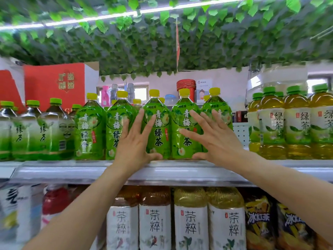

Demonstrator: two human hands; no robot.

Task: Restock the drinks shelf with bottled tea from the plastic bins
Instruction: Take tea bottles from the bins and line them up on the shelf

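1. Our left hand (134, 141) and right hand (214, 139) are both spread flat, fingers (142, 116) released and grasping nothing, palms toward the front row of green-labelled plastic tea bottles with yellow caps (156, 127).
2. These bottles stand upright on the upper grey metal shelf (54, 170). Each thumb sits low, near a bottle's base.
3. We judge the step to be squaring up the front row. We should push evenly with both palms, low on the bottles, so none tips backward into the row behind.
4. Labels should end up facing outward and flush with the shelf edge.
5. The plastic bins are not in view.
6. Left of the row stand green-capped, pale-labelled tea bottles (45, 130); to the right stand amber tea bottles with green caps (295, 127).
7. Below are white-labelled tea bottles (191, 222).
8. A red cardboard box (54, 85) sits behind, and artificial green leaves (162, 42) cover the ceiling.
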